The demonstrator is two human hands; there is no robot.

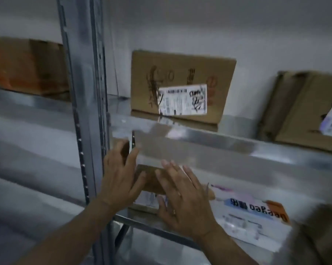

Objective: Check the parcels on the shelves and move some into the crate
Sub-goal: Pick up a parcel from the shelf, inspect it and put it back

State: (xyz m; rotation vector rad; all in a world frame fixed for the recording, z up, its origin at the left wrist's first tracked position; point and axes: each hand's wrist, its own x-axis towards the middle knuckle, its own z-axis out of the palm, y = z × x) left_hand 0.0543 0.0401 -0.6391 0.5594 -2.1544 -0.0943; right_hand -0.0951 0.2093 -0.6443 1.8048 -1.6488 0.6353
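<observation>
Both sides of small brown parcel (150, 181) flanked: left hand (121, 180) at left, right hand (186, 201) at right, fingers (170, 170) straight, spread

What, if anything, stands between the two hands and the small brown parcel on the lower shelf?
Nothing visible. The left hand is at the left edge of the small brown parcel and the right hand spreads over its front. The white mailer lies to its right, clear of both. No crate is in view.

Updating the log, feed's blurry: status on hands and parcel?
Fingers straight, left hand and right hand flat against small brown parcel, lower shelf. Parcel not gripped yet. White mailer close on its right; crate not in view.
</observation>
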